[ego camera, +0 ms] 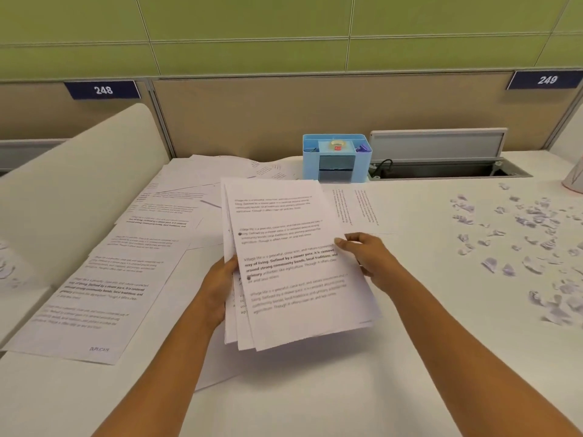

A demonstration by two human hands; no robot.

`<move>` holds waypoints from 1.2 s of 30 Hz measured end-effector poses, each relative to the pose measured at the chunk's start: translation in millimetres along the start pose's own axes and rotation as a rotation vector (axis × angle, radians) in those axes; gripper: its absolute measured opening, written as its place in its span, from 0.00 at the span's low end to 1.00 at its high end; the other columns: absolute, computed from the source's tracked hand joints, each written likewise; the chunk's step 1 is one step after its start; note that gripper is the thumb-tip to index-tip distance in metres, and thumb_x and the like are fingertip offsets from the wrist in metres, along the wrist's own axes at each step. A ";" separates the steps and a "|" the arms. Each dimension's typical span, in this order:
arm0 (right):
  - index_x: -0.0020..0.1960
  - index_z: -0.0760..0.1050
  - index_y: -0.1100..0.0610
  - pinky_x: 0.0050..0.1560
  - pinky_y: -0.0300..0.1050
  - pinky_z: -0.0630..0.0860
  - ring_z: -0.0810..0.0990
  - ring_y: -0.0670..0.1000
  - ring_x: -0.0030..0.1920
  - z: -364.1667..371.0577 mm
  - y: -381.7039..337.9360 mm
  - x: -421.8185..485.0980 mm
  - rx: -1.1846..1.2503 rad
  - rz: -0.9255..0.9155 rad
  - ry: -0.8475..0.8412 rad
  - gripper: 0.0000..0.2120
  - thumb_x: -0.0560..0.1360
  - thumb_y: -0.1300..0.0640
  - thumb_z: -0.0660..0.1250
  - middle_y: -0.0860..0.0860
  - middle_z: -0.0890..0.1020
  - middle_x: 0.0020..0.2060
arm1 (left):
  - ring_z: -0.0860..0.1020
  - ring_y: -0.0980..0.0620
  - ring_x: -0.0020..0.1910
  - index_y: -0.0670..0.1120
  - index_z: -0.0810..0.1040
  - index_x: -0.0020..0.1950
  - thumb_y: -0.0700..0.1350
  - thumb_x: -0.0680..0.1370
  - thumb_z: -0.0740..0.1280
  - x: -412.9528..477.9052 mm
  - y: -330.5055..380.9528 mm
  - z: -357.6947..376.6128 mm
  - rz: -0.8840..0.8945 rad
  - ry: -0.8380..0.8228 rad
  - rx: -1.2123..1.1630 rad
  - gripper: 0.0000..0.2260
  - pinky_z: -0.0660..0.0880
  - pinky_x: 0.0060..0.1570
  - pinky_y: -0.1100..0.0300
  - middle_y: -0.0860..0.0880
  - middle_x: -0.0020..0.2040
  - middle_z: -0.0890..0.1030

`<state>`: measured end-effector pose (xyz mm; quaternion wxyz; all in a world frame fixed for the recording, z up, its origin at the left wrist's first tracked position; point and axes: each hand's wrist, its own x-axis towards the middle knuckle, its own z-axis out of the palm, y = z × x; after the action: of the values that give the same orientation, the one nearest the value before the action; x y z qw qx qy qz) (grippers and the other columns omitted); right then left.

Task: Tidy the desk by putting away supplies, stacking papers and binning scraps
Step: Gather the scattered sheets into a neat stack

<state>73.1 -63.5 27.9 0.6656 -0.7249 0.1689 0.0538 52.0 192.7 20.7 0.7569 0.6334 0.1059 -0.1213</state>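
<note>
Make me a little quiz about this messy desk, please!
1. True or false: the paper stack lies flat, untouched.
2. The big scatter of torn scraps lies: A left of the stack, B right of it, C on top of it.
3. Fill in: the near-left sheet is stamped ____.
Key: 1 false, the left hand and right hand hold it; 2 B; 3 DUPLICATE.

Scraps [520, 234] right of papers [293, 263]; organizer [336, 159] behind.
</note>
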 end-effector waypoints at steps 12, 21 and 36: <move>0.57 0.76 0.60 0.48 0.51 0.81 0.83 0.56 0.45 7.1 -11.0 -7.3 0.192 -0.227 -0.089 0.14 0.72 0.62 0.70 0.57 0.83 0.50 | 0.82 0.45 0.52 0.56 0.78 0.55 0.65 0.71 0.54 -3.7 23.6 25.8 0.196 -0.093 0.001 0.23 0.76 0.55 0.45 0.47 0.54 0.83; 0.51 0.78 0.58 0.45 0.49 0.80 0.83 0.55 0.45 -17.6 -36.8 -16.8 0.298 -0.518 -0.012 0.13 0.68 0.59 0.73 0.55 0.84 0.47 | 0.83 0.48 0.47 0.47 0.80 0.49 0.42 0.63 0.76 7.5 50.2 52.4 0.453 -0.124 0.052 0.16 0.81 0.48 0.50 0.51 0.44 0.85; 0.47 0.81 0.55 0.46 0.49 0.81 0.84 0.54 0.45 -16.3 -8.3 -11.6 0.263 -0.451 -0.063 0.15 0.60 0.61 0.75 0.51 0.85 0.44 | 0.82 0.48 0.45 0.54 0.83 0.42 0.40 0.61 0.76 16.0 30.8 61.9 0.447 -0.092 0.097 0.13 0.80 0.45 0.53 0.54 0.43 0.85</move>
<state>62.5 -77.0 41.0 0.7543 -0.6495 -0.0122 -0.0956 77.4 136.1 55.2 0.7375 0.6707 -0.0774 0.0157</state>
